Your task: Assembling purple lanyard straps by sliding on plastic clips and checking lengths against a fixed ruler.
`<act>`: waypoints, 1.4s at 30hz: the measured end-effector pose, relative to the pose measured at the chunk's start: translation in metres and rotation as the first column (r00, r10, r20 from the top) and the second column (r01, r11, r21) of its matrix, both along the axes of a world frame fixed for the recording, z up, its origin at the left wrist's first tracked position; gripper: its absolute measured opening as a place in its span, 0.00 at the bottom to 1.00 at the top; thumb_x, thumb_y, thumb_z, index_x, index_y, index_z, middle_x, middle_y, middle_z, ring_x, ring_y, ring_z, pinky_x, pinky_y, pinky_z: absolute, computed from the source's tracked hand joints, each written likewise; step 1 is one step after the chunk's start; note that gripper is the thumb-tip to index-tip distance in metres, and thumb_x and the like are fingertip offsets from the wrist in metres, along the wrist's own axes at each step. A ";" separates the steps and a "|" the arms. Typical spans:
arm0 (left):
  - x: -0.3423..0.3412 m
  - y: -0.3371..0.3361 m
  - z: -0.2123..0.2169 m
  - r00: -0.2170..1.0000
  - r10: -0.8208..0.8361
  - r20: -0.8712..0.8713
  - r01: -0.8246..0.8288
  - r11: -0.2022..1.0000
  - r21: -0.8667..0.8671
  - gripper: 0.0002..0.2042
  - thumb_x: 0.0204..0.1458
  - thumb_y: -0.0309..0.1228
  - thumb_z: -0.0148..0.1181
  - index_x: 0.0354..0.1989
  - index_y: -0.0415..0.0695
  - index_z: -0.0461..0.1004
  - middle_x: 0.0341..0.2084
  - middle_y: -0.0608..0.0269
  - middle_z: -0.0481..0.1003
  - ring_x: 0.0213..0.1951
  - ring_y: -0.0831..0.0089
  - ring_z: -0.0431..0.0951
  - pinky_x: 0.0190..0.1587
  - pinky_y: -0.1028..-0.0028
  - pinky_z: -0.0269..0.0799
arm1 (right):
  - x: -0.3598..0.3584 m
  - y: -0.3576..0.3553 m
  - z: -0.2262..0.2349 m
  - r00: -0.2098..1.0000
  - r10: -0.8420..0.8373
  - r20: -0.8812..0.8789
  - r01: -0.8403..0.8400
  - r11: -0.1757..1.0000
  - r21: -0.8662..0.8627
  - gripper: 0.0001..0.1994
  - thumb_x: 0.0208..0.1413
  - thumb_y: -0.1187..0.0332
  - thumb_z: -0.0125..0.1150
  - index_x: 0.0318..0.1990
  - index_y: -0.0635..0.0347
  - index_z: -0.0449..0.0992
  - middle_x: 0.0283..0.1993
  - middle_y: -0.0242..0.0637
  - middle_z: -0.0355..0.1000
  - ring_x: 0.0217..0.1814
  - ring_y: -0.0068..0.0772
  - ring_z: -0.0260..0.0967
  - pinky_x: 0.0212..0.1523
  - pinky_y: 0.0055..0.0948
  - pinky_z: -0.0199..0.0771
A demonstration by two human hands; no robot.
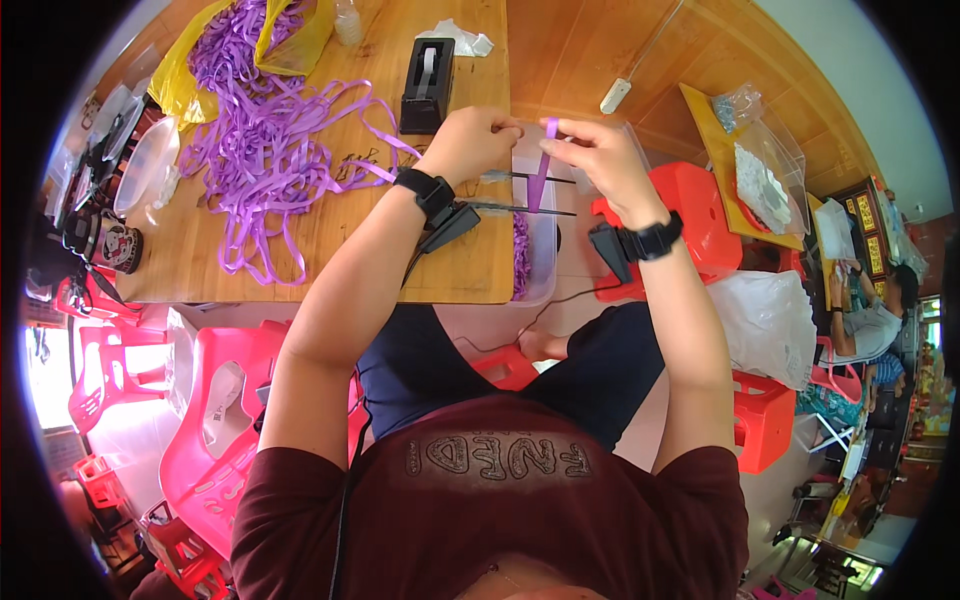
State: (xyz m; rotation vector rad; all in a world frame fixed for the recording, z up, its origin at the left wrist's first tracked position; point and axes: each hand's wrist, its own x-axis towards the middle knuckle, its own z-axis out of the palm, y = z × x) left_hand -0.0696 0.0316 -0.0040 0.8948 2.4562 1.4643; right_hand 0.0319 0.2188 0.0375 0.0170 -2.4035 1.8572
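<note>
Two thin dark rods stick out past the right edge of the table, fixed to it with clear tape. A length of purple ribbon runs across both rods and up to my right hand, which pinches its end between thumb and fingers. Just left of it, above the table edge, my left hand is closed with curled fingers; what they hold, if anything, is hidden. From the large heap of purple ribbon on the table, a strand leads toward my left wrist and passes out of sight there.
A black tape dispenser stands beyond my left hand, near crumpled white paper. Below the rods is a clear plastic bin containing purple ribbon. A yellow bag lies at the far left. Red stools stand at the right.
</note>
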 end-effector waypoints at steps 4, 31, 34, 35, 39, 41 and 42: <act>0.002 -0.001 0.007 0.998 0.064 -0.020 -0.064 0.998 0.016 0.13 0.54 0.37 0.60 0.39 0.41 0.82 0.30 0.51 0.81 0.35 0.58 0.81 0.40 0.66 0.75 | -0.030 0.005 -0.027 0.989 0.033 0.147 -0.033 0.999 -0.001 0.16 0.57 0.69 0.66 0.52 0.61 0.80 0.38 0.23 0.76 0.35 0.14 0.66 0.40 0.20 0.66; 0.011 0.007 -0.017 0.919 -0.279 -0.277 0.183 0.927 -0.327 0.12 0.55 0.36 0.57 0.36 0.41 0.82 0.35 0.53 0.77 0.44 0.54 0.75 0.49 0.61 0.71 | 0.008 0.009 -0.127 0.933 0.340 0.121 -0.194 0.753 -0.629 0.19 0.61 0.72 0.58 0.60 0.58 0.70 0.57 0.33 0.73 0.54 0.29 0.73 0.50 0.28 0.73; 0.009 0.009 -0.019 0.916 -0.288 -0.280 0.204 0.934 -0.294 0.12 0.55 0.37 0.58 0.35 0.42 0.82 0.35 0.53 0.77 0.45 0.55 0.75 0.50 0.62 0.70 | 0.014 0.006 -0.135 0.955 0.213 0.205 -0.047 0.794 -0.606 0.19 0.61 0.73 0.59 0.60 0.60 0.71 0.56 0.35 0.73 0.52 0.28 0.73 0.51 0.29 0.73; 0.008 0.008 -0.020 0.915 -0.288 -0.281 0.202 0.933 -0.299 0.12 0.55 0.37 0.58 0.35 0.42 0.82 0.35 0.53 0.77 0.45 0.55 0.75 0.50 0.62 0.70 | 0.017 0.003 -0.136 0.956 0.215 0.200 -0.050 0.791 -0.609 0.19 0.61 0.73 0.59 0.60 0.60 0.71 0.56 0.35 0.73 0.52 0.28 0.73 0.51 0.29 0.73; 0.011 0.008 -0.014 0.935 -0.280 -0.218 0.209 0.931 -0.301 0.12 0.54 0.37 0.59 0.35 0.42 0.83 0.35 0.53 0.77 0.44 0.55 0.75 0.49 0.62 0.71 | 0.032 -0.005 -0.140 0.964 0.176 0.198 -0.046 0.848 -0.529 0.13 0.63 0.69 0.60 0.53 0.63 0.76 0.46 0.35 0.78 0.44 0.24 0.74 0.45 0.23 0.74; 0.011 0.009 -0.011 0.947 -0.277 -0.164 0.214 0.921 -0.325 0.12 0.54 0.38 0.60 0.34 0.41 0.83 0.35 0.53 0.77 0.44 0.55 0.75 0.48 0.62 0.71 | 0.036 -0.011 -0.139 0.970 0.138 0.200 -0.019 0.864 -0.503 0.12 0.63 0.68 0.60 0.50 0.63 0.78 0.42 0.34 0.79 0.40 0.23 0.75 0.42 0.22 0.75; 0.009 0.009 -0.013 0.943 -0.285 -0.171 0.218 0.918 -0.330 0.12 0.54 0.38 0.60 0.34 0.41 0.83 0.35 0.52 0.77 0.45 0.56 0.75 0.48 0.62 0.71 | 0.038 -0.013 -0.138 0.971 0.112 0.210 0.014 0.855 -0.519 0.11 0.63 0.68 0.61 0.47 0.64 0.78 0.39 0.34 0.79 0.37 0.22 0.75 0.39 0.22 0.75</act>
